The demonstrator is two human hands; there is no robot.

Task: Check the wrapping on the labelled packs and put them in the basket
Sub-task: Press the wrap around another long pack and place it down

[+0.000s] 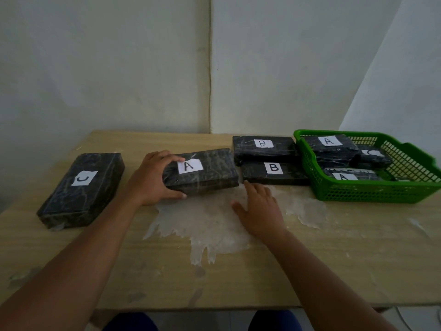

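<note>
A black wrapped pack labelled A lies in the middle of the table. My left hand grips its left end, fingers over the top and thumb under the near edge. My right hand hovers flat and open just right of the pack's near corner, holding nothing. Two packs labelled B lie side by side to the right. A pack labelled C lies at the far left. The green basket at the right holds several packs, two of them showing A labels.
The wooden table has a pale, peeling patch of film under my right hand. A white wall stands close behind the table. The table's front edge runs near my knees.
</note>
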